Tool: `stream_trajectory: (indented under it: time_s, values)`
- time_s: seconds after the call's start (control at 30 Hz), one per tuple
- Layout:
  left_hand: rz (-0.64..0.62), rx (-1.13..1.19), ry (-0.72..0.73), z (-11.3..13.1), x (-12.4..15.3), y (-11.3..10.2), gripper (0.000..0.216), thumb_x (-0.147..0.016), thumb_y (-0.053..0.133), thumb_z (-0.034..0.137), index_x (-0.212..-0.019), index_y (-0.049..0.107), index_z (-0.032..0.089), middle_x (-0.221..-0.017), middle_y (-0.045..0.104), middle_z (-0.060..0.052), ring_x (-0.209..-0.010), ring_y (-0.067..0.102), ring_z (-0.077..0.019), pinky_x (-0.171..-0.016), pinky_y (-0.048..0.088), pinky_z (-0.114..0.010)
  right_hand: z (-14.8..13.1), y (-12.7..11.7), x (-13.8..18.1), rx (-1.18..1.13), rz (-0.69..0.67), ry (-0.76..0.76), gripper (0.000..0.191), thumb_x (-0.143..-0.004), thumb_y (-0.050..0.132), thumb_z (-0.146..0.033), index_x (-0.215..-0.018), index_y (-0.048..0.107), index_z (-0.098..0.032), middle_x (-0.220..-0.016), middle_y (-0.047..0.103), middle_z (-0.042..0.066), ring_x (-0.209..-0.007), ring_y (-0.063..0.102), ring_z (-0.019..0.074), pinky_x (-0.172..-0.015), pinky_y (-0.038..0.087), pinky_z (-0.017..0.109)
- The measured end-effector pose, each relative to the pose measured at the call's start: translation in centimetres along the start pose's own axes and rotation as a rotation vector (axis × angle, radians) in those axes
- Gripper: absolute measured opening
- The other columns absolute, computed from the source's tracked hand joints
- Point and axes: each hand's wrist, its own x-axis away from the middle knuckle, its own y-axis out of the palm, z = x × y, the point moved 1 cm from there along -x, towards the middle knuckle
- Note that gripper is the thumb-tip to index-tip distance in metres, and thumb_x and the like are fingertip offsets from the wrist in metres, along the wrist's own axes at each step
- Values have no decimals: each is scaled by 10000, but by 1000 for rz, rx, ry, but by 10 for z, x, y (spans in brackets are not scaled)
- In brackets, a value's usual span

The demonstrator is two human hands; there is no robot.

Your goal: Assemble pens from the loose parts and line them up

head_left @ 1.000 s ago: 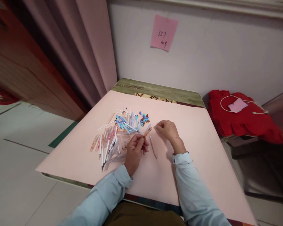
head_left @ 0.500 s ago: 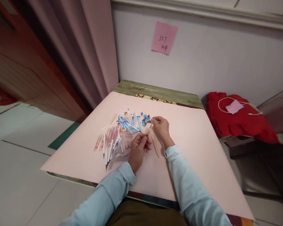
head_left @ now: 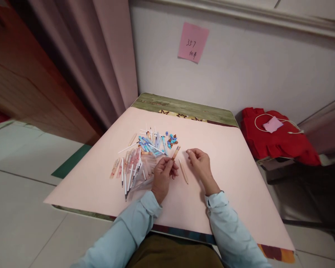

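My left hand pinches a short orange pen barrel, tilted up to the right above the pink sheet. My right hand rests on the sheet just right of it, fingers curled together in a pinch; whatever they hold is too small to make out. A thin tan rod lies on the sheet between my two hands. Left of my left hand lies a pile of pen parts: several blue and pink barrels and white refills. A cluster of small blue and brown caps lies beyond the barrel.
The pink sheet covers a table with a green wooden edge against the wall. A pink sticky note hangs on the wall. Red cloth with a white cable lies to the right. Curtains hang at the left.
My right hand reached to the tip of the orange barrel near the caps, then drew back to the right onto the sheet. My left hand kept hold of the barrel.
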Motion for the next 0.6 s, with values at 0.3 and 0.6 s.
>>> stream_trajectory:
  time_s: [0.3,0.6]
  values:
    - [-74,-91,18,-4,2,2,260,-823,671,412,-828,564,175,-679,619,17,-478,525,-72,-434,362,-185,2,5,6,-35,36,-45,355,-782,667,-508,-808,720,-158,-614,577,-14,-535,463,110,-517,394,238]
    - [-61,-157,57,-6,4,5,272,-809,684,423,-812,574,174,-645,632,12,-446,523,-76,-408,357,-187,-5,10,9,-308,-149,-42,389,-785,694,-495,-1019,730,-186,-659,598,-21,-555,497,98,-548,431,232]
